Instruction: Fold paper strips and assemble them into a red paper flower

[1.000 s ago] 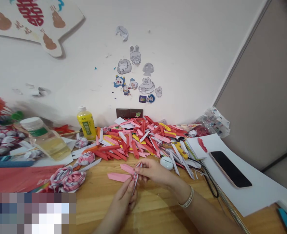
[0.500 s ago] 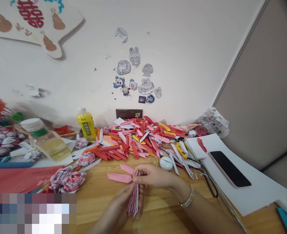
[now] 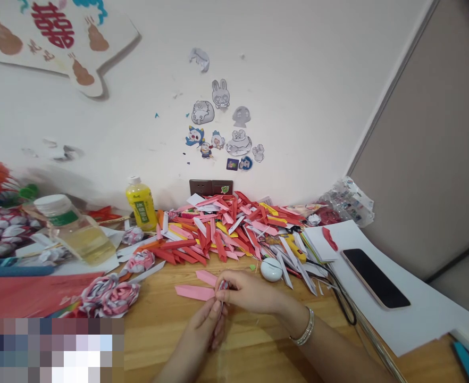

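Gripping a striped bundle of folded paper (image 3: 223,286) between them, the person's two hands are just in front of the pile of paper strips (image 3: 218,231). The right hand (image 3: 244,291) has thumb and fingers pinched shut on the bundle's upper end, and the left hand (image 3: 206,325) is closed around its lower part; fingers hide most of it. Two loose pink strips (image 3: 194,292) lie between the hands and the pile, on the wooden table (image 3: 155,346). A white mouse (image 3: 271,269) sits near the pile's front right edge. Right of the pile, a phone (image 3: 377,278) rests on white paper (image 3: 421,324); left of it stands a yellow drink bottle (image 3: 142,207).
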### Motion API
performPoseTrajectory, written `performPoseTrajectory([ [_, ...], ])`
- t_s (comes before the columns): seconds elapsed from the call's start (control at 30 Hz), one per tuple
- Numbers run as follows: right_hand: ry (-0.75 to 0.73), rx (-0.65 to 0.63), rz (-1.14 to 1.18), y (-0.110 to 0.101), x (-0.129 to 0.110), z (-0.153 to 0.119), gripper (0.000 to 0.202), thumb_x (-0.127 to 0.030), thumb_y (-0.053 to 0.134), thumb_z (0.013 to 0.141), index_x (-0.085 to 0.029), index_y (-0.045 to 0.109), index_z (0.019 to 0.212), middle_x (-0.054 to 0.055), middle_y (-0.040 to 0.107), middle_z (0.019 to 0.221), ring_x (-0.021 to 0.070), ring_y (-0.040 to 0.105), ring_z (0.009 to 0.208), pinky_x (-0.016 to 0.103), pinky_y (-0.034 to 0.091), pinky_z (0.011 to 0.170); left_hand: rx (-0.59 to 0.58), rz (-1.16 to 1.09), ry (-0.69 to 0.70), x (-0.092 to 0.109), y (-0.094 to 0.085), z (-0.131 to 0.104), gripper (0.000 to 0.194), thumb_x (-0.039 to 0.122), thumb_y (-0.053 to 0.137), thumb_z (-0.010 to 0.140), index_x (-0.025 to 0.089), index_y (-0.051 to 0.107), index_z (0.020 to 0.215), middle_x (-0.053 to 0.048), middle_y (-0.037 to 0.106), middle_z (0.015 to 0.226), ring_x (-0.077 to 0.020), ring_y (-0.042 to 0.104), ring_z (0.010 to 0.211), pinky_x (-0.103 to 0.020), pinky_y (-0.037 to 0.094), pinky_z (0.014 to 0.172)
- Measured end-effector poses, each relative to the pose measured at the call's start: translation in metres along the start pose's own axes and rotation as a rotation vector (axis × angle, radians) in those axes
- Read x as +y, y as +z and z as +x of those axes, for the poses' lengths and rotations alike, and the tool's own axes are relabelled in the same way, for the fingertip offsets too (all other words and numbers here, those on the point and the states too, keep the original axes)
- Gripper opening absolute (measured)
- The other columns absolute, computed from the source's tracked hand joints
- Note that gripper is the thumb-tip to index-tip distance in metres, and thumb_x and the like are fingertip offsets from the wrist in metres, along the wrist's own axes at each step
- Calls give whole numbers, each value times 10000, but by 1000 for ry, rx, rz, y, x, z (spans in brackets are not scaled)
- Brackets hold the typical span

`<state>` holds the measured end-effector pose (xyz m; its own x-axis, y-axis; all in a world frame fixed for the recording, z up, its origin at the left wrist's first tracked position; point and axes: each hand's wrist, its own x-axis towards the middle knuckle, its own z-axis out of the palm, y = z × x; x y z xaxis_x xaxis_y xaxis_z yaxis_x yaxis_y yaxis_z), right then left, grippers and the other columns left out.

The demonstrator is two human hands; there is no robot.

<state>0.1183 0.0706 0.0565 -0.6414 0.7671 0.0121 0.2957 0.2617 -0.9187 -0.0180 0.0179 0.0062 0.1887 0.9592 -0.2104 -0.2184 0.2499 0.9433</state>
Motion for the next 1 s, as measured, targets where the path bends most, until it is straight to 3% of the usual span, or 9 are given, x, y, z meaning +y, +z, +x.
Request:
performPoseTrajectory([
  [0.13,-31,16,6,0,2,1,64,-206,553,823,-158,561,781,-21,557,732,116,526,690,216,389,620,-23,-37,-54,-2,-1,1,574,737,634,524,201,459,628,126,295,435,-32,163,362,-199,121,381],
  [0.4,-93,-49,123,-4,9,1,203,-345,569,841,-144,558,816,-24,514,750,96,472,683,206,364,618,-89,-56,-15,9,7,-5,554,716,635,553,207,425,612,124,292,446,-30,174,363,-201,102,376],
  [0.5,-114,-106,219,-6,9,2,292,-433,575,831,-142,558,845,-24,503,739,87,464,654,199,362,596,-61,-75,8,10,7,-6,540,704,628,580,202,432,616,113,322,463,-33,206,376,-202,116,382],
  [0.57,-118,-118,223,-8,7,9,328,-460,481,884,-144,549,942,-18,517,735,82,474,613,198,373,570,4,-97,37,9,4,-4,551,715,630,562,200,442,625,112,329,465,-36,221,383,-199,127,386],
  [0.67,-51,58,-94,-6,3,31,300,-368,338,958,-161,483,1121,1,581,787,86,530,600,201,408,563,146,-141,87,8,-4,1,562,717,642,539,204,424,615,123,312,450,-34,211,379,-192,130,388],
  [0.73,29,246,-385,0,2,52,222,-287,453,914,-172,497,1099,23,614,876,111,582,721,205,428,610,227,-143,119,9,-9,4,567,722,634,540,209,396,590,124,315,423,-34,202,375,-188,136,388],
  [0.87,128,354,-617,19,8,90,137,-201,601,788,-141,576,908,104,632,900,219,602,822,303,442,687,341,-117,65,12,-16,8,573,727,635,523,231,350,559,134,294,341,-36,172,330,-192,119,370],
  [1.0,167,404,-791,33,16,104,146,-106,594,748,-119,593,893,169,624,966,265,603,876,336,449,711,402,-131,54,15,-17,8,541,689,626,580,240,326,545,131,290,326,-45,190,307,-191,111,362],
])
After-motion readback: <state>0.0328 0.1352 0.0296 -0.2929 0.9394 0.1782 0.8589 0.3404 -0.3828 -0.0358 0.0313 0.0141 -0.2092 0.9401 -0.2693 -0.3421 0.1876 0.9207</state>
